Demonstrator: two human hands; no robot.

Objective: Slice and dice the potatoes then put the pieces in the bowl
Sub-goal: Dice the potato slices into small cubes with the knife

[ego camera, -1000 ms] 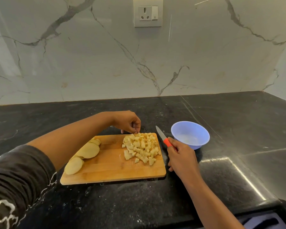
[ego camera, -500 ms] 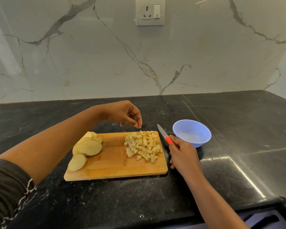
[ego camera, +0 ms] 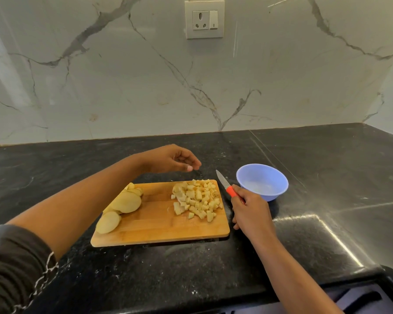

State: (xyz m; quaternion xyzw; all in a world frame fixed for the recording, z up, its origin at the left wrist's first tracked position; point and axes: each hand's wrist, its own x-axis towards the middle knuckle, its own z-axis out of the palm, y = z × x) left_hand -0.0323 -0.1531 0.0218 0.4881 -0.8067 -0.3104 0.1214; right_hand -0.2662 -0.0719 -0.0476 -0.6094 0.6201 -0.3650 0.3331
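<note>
1 black counter (ego camera: 191,279), marble wall (ego camera: 123,87), L hand (ego camera: 173,159) loose & empty, R hand (ego camera: 251,209) grips knife (ego camera: 226,185)

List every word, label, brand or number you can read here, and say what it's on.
No readable text in this view.
Wall socket: only a small vertical mark on its switch, not a word.
Sleeve: white print, partly in frame, no legible letters.
Knife, bowl, cutting board: no markings visible.

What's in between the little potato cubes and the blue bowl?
In the head view, a small steel knife with a red handle, gripped by the right hand, over black stone counter.
</note>
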